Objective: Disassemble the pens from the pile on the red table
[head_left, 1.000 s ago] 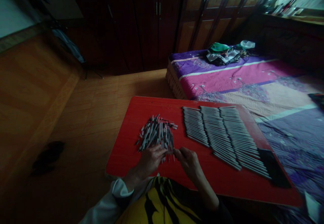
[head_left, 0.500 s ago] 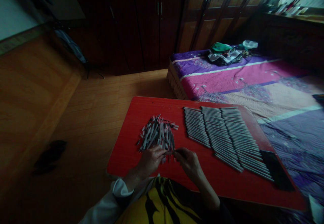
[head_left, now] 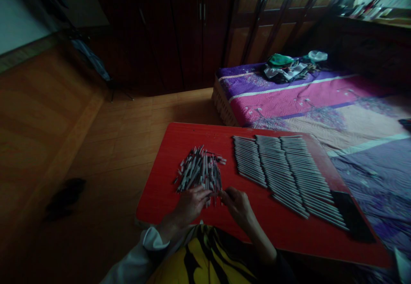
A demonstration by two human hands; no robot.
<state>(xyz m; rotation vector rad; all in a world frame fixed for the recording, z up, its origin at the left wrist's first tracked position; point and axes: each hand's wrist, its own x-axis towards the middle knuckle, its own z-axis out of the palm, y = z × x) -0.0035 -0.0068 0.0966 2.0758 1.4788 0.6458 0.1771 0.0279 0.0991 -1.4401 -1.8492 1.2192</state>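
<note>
My left hand (head_left: 192,200) and my right hand (head_left: 236,202) meet at the near edge of a loose pile of thin pen-like pieces (head_left: 197,168). Between their pinched fingertips runs a short slim pen-like piece (head_left: 214,194), its details too small and dark to tell. The pile is a jumble of grey, dark and pinkish-white parts, some long and some short. To the right lie slender grey pen-like sticks (head_left: 285,168), laid side by side in three slanting columns. All of this rests on a red table (head_left: 192,134).
A flat black object (head_left: 353,217) lies at the table's right end. Beyond the table is a bed (head_left: 272,100) with a heap of cloth and bags (head_left: 285,67) on it. Dark cabinets (head_left: 192,31) line the back wall. Dark shoes (head_left: 66,198) sit on the floor at left.
My right hand has shifted very slightly, its fingers still pinched by the left fingertips. The pile and the columns of sticks look the same.
</note>
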